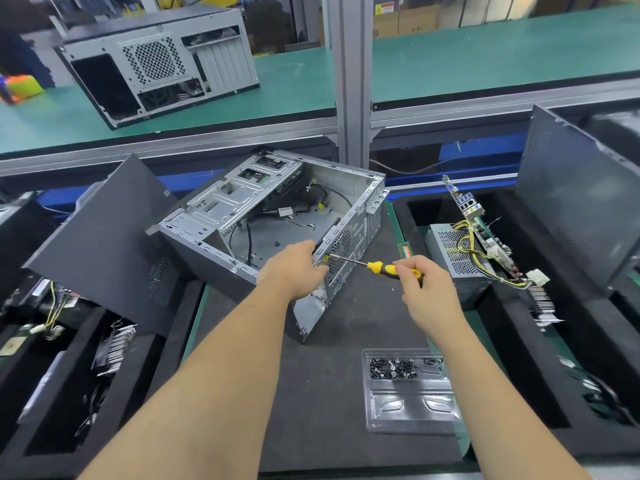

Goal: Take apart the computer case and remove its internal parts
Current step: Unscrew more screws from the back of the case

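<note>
Here the open computer case [263,223] lies on its side on the counter [332,375]. The left hand [298,268] grips its back edge by the fan holes. The right hand [424,285] grips a yellow screwdriver [384,268], tip at a screw there. The case looks stiff, with thin, maybe sharp edges, so hold the frame.

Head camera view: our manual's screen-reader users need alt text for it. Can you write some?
A person's right hand holds a yellow-handled screwdriver with its tip at the rear panel of an open computer case, while the left hand grips that panel's edge. A clear tray of screws lies nearer, on the dark mat.
</note>
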